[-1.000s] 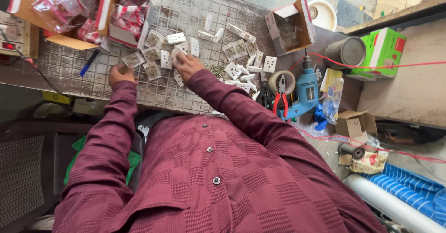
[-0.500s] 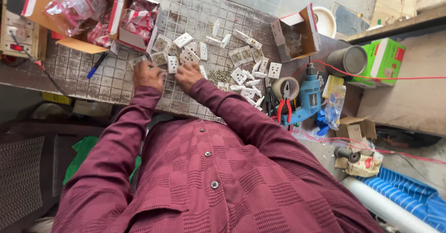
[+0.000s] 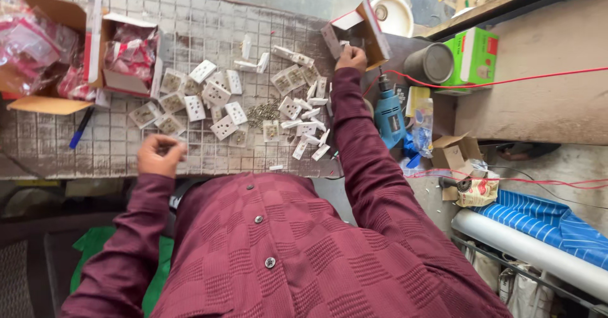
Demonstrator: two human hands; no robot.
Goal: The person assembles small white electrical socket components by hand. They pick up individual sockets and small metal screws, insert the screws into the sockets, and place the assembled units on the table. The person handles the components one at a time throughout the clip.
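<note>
Person in a maroon checked shirt, seen from above, is at a tiled worktop (image 3: 126, 159). The torso fills the lower frame and hides the bench's near edge.

Right hand (image 3: 351, 58) is stretched to the far side and sits at the mouth of a small open cardboard box (image 3: 361, 30). Fingers are curled at the box opening. Can't tell whether they pinch anything; the fingertips are hidden by the hand and the box flap.

Left hand (image 3: 161, 155) is near the bench's front edge, fingers curled loosely inward, tips close together. Might be a small part in there, but it's too small to make out.

White socket plates (image 3: 218, 99) are scattered across the middle of the worktop between the two hands, some face up, some showing their backs. A small pile of screws (image 3: 263, 111) is among them. Narrow white pieces (image 3: 310, 131) lie to their right, near the right forearm.

Far left: two open cartons with red-and-clear packets (image 3: 130, 49); the leftmost is cut off by the frame edge. Blue pen (image 3: 81, 128) lies below them.

To the right of the right arm: blue power drill (image 3: 389, 115), partly hidden by the sleeve, grey cylinder (image 3: 437, 63), green box (image 3: 478, 55). A red wire (image 3: 506, 80) crosses that side.
</note>
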